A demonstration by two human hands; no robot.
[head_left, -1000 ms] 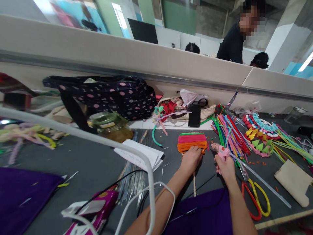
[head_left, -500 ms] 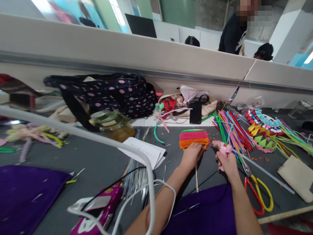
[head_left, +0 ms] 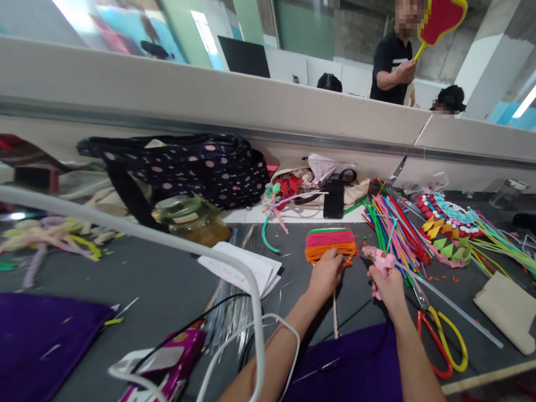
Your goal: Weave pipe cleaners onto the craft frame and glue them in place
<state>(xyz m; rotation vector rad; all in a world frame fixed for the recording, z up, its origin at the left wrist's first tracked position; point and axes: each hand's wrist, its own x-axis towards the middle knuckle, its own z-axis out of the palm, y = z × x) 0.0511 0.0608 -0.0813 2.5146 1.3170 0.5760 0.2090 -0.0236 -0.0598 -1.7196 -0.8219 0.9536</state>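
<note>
My right hand is wrapped round a pink glue gun, its nozzle pointing left. A long translucent glue stick runs out of its back. My left hand is closed at the lower edge of a flat panel of pipe cleaners, with green, pink and orange rows. Its fingertips are partly hidden against the orange row. A thin pale stick extends below the panel, under the left hand. The nozzle is just right of the panel, apart from it.
Colourful pipe cleaners lie behind the glue gun. Scissors with red and yellow handles are right of my right arm. A white tube crosses the left foreground. A phone leans before a cloth bag. Beyond the partition stands a person.
My hands stay nearly in place at the panel and glue gun; the view has shifted slightly. Beyond the partition, the standing person now shows a red, yellow-edged fan-shaped thing held up.
</note>
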